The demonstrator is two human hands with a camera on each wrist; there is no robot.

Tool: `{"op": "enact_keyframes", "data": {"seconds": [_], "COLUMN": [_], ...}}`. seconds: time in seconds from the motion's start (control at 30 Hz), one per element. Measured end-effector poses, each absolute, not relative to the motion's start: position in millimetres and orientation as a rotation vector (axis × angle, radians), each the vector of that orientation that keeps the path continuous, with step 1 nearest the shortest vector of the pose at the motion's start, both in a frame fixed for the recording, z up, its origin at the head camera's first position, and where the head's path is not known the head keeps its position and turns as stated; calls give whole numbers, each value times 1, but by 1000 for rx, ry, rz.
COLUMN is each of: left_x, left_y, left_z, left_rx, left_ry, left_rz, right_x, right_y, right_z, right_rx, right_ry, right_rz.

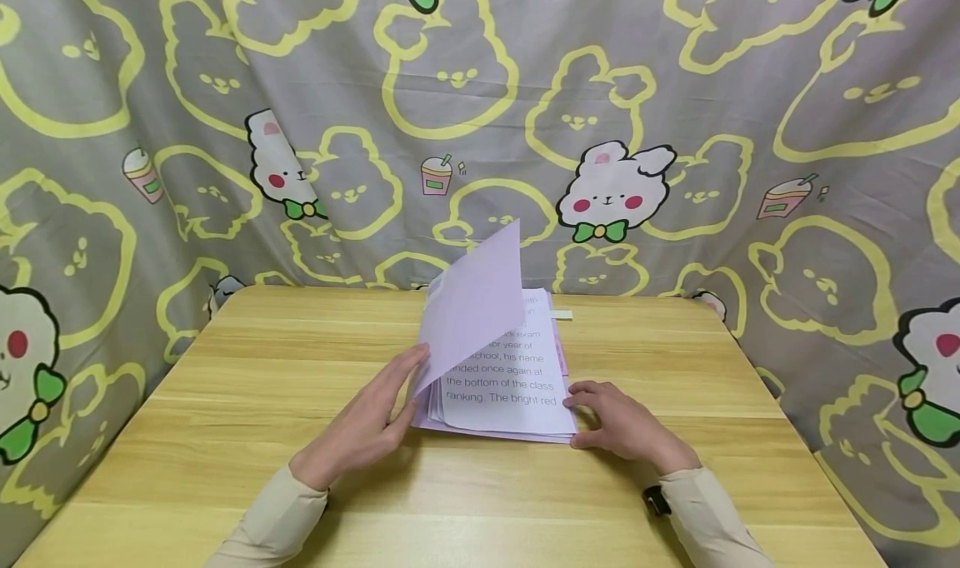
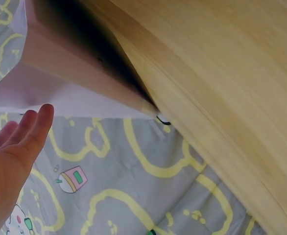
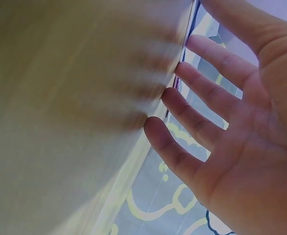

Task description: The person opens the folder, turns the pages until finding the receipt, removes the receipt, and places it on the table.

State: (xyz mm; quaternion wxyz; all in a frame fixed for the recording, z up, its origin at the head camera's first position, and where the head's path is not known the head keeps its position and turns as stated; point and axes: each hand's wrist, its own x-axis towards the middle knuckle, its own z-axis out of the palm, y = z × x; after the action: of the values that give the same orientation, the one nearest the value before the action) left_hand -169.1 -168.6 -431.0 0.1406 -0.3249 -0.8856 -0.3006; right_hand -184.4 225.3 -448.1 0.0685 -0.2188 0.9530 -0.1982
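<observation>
- Patterned grey cloth [image 1: 330, 93] hangs behind the wooden table [image 1: 285, 385], where we have the lilac booklet [image 1: 498, 378] lying in the middle, toward the far edge
- Its cover [image 1: 472, 310] slants up over the printed page [image 1: 502, 401]
- Our left grip [image 1: 367, 418] is spread, fingers nearly straight at the cover's left side
- Our right grip [image 1: 622, 422] is loose and wide, fingertips touching the booklet's right edge
- We'd do well to steady that edge lightly and guide the cover from its left side, lest the booklet slide
</observation>
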Motion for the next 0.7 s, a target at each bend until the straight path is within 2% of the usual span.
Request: {"op": "enact_keyframes", "data": {"seconds": [0.7], "left_x": [-172], "left_y": [-177], "left_z": [-427], "left_rx": [-882], "left_ry": [-2473], "left_rz": [-964], "right_x": [-183], "right_y": [224], "right_z": [-446], "right_rx": [-654], "right_ry": [2866], "right_rz": [-592]}}
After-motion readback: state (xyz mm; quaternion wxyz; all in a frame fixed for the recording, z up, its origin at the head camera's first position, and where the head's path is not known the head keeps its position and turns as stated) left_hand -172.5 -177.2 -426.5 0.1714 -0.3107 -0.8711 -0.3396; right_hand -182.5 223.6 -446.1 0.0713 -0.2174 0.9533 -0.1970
